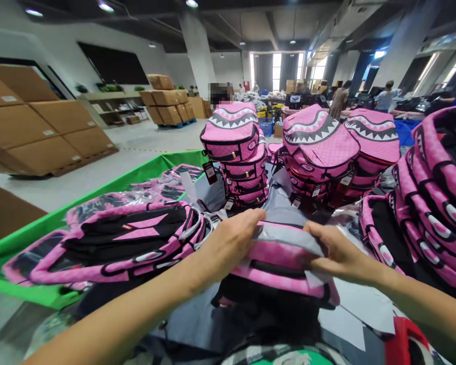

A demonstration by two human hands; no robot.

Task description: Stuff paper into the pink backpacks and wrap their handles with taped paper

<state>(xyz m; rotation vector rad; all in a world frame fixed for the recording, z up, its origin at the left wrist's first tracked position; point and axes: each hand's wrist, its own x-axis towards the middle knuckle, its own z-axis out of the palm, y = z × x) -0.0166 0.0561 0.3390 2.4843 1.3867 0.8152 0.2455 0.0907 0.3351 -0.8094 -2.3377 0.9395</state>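
In front of me on the table lies a pink backpack (279, 253) with black trim, on its side. A clear plastic bag (289, 231) covers its far end. My left hand (237, 235) is closed on the bag's edge at the backpack's left side. At the right side, my right hand (332, 251) pinches the bag with thumb and fingers. The fingertips of the left hand are partly hidden. Just beyond my hands stands a stack of pink backpacks (237, 152) with shark-mouth prints and hanging tags.
More pink backpacks (319, 134) are stacked farther right, and open ones (437, 213) lean at the right edge. A green-sided bin (110, 192) on the left holds bagged backpacks. White papers (368, 304) lie near my right forearm. Cartons (41, 121) stand behind; people work farther back.
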